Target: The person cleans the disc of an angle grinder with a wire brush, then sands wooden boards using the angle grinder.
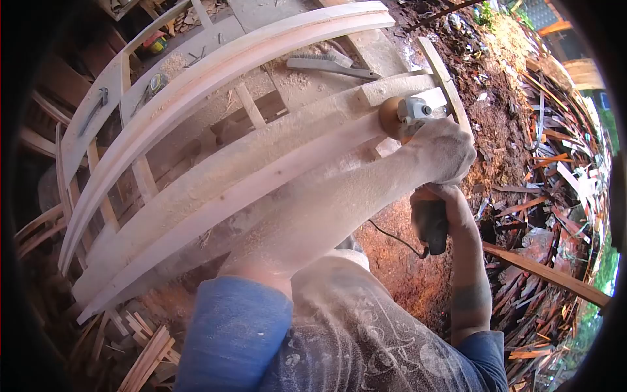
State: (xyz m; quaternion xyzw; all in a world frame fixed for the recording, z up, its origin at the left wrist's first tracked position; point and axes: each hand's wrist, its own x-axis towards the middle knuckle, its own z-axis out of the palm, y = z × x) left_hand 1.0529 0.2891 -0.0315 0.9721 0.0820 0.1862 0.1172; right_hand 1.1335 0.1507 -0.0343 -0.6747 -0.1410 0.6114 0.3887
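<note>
Dusty fingers of my left hand wrap the front part of an angle grinder, close behind its metal head. Lower down, my right hand grips the dark rear body of the same tool, from which a cord trails. The grinder's round, brownish disc is against or very near the right end of a long curved wooden beam; exact contact cannot be made out. Sawdust coats the beam and my left forearm. Past the disc, a narrow wooden board lies crosswise at the beam's end.
Another curved wooden piece arcs behind the beam. A wood-handled brush, a hammer and a tape measure lie on the dusty worktop. Wood scraps cover the ground at right, with a long plank among them.
</note>
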